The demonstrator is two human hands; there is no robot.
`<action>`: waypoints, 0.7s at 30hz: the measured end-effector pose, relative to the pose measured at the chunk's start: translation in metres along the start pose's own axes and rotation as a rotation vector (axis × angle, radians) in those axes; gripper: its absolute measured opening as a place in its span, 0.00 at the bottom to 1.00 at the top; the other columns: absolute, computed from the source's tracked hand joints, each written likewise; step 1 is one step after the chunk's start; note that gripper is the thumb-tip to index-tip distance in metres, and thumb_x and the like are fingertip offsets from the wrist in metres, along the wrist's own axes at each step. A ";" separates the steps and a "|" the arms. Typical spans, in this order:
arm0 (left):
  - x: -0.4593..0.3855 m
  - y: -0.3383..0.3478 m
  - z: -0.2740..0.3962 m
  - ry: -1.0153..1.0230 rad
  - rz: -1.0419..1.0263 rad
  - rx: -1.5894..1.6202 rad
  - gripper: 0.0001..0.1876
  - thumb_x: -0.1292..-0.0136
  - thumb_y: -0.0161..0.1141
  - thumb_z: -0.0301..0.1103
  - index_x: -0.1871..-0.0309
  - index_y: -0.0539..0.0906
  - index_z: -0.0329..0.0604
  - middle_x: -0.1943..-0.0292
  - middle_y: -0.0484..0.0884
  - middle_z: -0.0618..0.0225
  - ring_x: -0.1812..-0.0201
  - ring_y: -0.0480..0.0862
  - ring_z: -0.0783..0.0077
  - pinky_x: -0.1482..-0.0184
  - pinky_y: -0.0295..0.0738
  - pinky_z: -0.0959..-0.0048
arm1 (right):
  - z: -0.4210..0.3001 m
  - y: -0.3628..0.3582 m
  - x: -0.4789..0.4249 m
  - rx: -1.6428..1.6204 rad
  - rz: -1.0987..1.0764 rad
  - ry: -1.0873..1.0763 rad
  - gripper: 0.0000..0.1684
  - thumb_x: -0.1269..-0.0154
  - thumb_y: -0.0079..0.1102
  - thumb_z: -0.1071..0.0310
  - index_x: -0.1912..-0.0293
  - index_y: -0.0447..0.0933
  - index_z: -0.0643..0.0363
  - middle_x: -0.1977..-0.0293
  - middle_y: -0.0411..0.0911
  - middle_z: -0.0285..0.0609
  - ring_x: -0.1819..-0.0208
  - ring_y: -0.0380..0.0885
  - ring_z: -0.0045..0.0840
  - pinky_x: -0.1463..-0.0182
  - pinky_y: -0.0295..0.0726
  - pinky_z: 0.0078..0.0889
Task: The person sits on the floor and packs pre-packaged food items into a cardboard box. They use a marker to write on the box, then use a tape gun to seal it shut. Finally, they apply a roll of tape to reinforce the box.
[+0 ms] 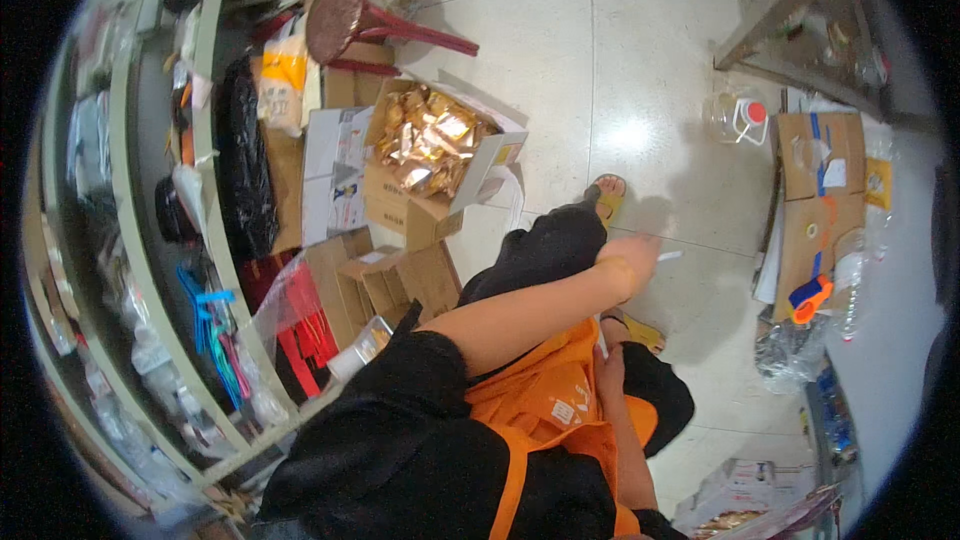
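Note:
My left hand [634, 259] is stretched out over the floor in front of my knees, its fingers blurred. A slim white stick-like object [670, 256] juts from it, too small to identify. My right hand [611, 369] rests low against the orange apron [536, 394] at my lap. Its fingers are partly covered, and a white edge shows beside them; whether it holds anything is unclear. Left of my legs stands an open cardboard box [411, 214] full of gold foil packets [435, 139].
A metal shelf rack [214, 187] with bags and hangers runs along the left. Near it are a dark red stool [337, 19] and an open carton [420, 281]. To the right are a plastic jug [739, 118], flattened cardboard [821, 187] and an orange-blue tape dispenser [811, 300].

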State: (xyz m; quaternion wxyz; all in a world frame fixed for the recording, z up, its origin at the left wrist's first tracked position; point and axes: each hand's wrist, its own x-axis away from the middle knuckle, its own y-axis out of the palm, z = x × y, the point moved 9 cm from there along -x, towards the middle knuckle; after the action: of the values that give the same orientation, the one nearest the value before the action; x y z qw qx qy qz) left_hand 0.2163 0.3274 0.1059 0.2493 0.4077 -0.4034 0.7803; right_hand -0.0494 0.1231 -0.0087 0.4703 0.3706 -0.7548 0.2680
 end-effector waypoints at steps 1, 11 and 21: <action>-0.024 0.007 -0.002 -0.007 0.004 0.008 0.13 0.34 0.60 0.37 0.54 0.82 0.36 0.53 0.84 0.49 0.53 0.87 0.48 0.52 0.83 0.55 | 0.021 0.012 -0.048 0.013 0.020 -0.158 0.25 0.22 0.51 0.54 0.38 0.71 0.64 0.44 0.75 0.58 0.41 0.74 0.49 0.37 0.72 0.42; -0.100 0.070 0.076 0.373 -0.105 -0.262 0.17 0.31 0.60 0.43 0.49 0.78 0.38 0.56 0.85 0.49 0.54 0.86 0.44 0.52 0.81 0.52 | -0.013 0.018 -0.226 0.387 0.088 -0.189 0.26 0.23 0.53 0.55 0.34 0.70 0.59 0.42 0.76 0.50 0.40 0.74 0.42 0.36 0.72 0.38; -0.062 0.084 0.089 0.723 0.141 -0.077 0.14 0.27 0.57 0.38 0.45 0.75 0.40 0.57 0.81 0.53 0.58 0.86 0.47 0.55 0.81 0.54 | 0.002 -0.044 -0.256 0.123 0.323 -0.182 0.30 0.24 0.54 0.51 0.31 0.68 0.56 0.38 0.75 0.46 0.37 0.73 0.38 0.36 0.73 0.38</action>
State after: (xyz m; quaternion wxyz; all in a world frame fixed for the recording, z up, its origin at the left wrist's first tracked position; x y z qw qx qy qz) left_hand 0.2284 0.2036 0.0488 0.3366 0.0674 -0.3454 0.8734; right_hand 0.0581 0.1750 -0.2400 0.3272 0.2954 -0.8261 0.3511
